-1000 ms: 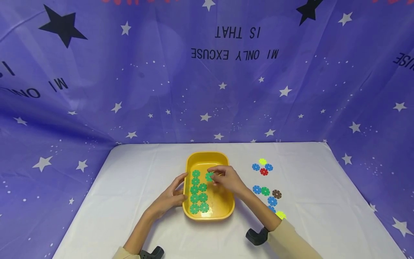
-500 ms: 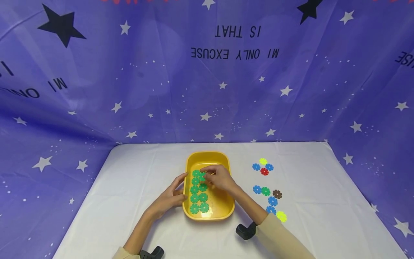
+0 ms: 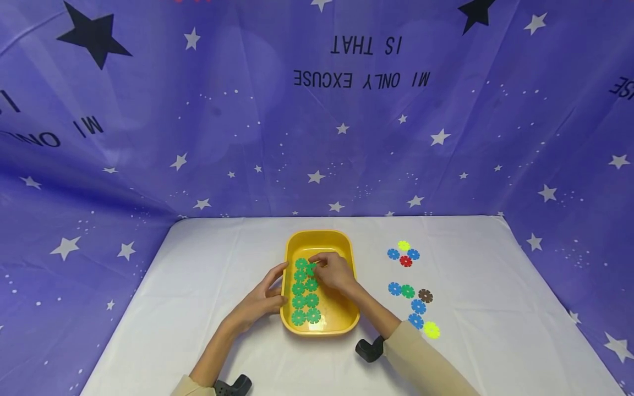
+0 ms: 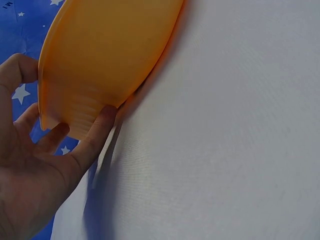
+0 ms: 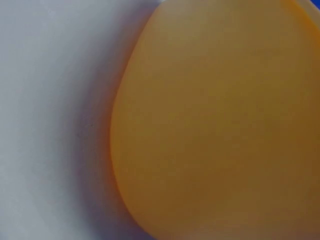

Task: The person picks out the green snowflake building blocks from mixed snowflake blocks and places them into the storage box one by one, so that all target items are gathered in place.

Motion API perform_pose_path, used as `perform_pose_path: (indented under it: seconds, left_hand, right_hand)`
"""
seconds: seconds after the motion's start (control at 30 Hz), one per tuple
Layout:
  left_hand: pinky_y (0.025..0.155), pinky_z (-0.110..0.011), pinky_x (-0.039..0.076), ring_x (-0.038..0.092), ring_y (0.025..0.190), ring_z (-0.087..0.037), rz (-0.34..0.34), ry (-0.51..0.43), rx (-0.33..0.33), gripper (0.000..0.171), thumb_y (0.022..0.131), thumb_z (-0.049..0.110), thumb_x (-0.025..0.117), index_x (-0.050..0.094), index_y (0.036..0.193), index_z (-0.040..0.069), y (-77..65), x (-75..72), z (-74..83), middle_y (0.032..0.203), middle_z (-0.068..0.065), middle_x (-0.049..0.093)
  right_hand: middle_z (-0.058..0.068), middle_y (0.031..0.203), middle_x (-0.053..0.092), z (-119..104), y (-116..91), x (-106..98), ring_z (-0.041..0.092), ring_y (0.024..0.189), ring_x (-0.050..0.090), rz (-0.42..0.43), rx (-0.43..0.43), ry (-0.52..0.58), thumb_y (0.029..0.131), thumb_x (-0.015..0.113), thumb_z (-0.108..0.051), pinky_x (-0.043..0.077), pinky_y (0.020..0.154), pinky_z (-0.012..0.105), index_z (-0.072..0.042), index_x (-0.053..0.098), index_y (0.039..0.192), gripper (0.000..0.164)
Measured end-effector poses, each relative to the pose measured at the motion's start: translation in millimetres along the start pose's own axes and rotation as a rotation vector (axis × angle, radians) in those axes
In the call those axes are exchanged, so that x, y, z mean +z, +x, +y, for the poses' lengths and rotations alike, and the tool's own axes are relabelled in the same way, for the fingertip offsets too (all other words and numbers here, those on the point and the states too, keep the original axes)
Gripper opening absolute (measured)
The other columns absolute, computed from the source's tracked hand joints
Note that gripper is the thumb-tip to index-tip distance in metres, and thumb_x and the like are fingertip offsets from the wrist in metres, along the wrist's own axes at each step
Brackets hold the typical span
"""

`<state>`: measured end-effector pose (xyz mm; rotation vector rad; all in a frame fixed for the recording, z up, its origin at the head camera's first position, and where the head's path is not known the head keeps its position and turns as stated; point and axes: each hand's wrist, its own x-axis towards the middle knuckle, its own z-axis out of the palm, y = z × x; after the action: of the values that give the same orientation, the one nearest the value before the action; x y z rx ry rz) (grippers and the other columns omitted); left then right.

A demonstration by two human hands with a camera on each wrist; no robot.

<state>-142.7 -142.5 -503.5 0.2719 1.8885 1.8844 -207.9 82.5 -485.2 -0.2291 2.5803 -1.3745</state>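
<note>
In the head view a yellow plastic tray holds several green snowflake building discs in two columns along its left part. My left hand holds the tray's left side. Its bent fingers reach the rim, and in the left wrist view the thumb presses low on the outer wall. Inside the tray, my right hand pinches a green snowflake disc at the upper end of the right column. The fingertips partly cover that disc. Only the tray's outer wall and white cloth show in the right wrist view.
Right of the tray, a yellow, a red and two blue discs form a small cluster on the white cloth. Nearer lies a second group of blue, green, brown and yellow discs. A purple star-patterned curtain stands behind.
My right hand has moved left within the tray, carrying the green snowflake disc to the upper end of the right column. The left hand stays at the tray's side.
</note>
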Motion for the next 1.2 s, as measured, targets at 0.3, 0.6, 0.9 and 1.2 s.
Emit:
perform_pose_path:
  seconds: [0.3, 0.6, 0.9, 1.2]
  left_hand:
    - [0.092, -0.043, 0.054, 0.038, 0.138, -0.043, -0.002, -0.012, -0.003, 0.088, 0.086, 0.008, 0.061, 0.016, 0.16, 0.022, 0.9, -0.4, -1.4, 0.166, -0.015, 0.001]
    - [0.092, -0.043, 0.054, 0.04, 0.136, -0.042, 0.018, -0.015, -0.012, 0.088, 0.086, 0.009, 0.062, 0.018, 0.16, 0.026, 1.1, -0.7, -2.8, 0.166, -0.013, 0.004]
    - [0.093, -0.044, 0.054, 0.038, 0.138, -0.044, 0.009, -0.008, -0.009, 0.088, 0.085, 0.009, 0.062, 0.018, 0.16, 0.022, 2.0, -0.2, -2.9, 0.166, -0.015, 0.002]
    - [0.093, -0.044, 0.054, 0.037, 0.138, -0.045, 0.018, -0.005, -0.019, 0.088, 0.084, 0.009, 0.062, 0.019, 0.16, 0.022, 0.8, 2.2, 0.3, 0.166, -0.016, 0.001]
  right_hand:
    - [-0.001, 0.078, 0.064, 2, 5, 4, 0.013, 0.062, 0.053, -0.006, 0.032, -0.098, 0.085, 0.062, 0.002, 0.042, 0.053, 0.023, -0.008, 0.074, 0.115, 0.034]
    - [0.0, 0.081, 0.064, 3, 6, 3, 0.014, 0.068, 0.054, -0.007, 0.013, -0.132, 0.083, 0.062, 0.003, 0.042, 0.054, 0.022, -0.007, 0.074, 0.115, 0.036]
    - [0.002, 0.09, 0.067, 0, 3, 1, 0.017, 0.081, 0.059, 0.015, 0.01, -0.135, 0.082, 0.068, 0.001, 0.05, 0.065, 0.027, -0.005, 0.074, 0.114, 0.033]
    - [0.005, 0.087, 0.064, -9, -4, -14, 0.02, 0.07, 0.066, 0.046, -0.044, 0.04, 0.09, 0.066, -0.001, 0.056, 0.06, 0.028, 0.0, 0.072, 0.112, 0.023]
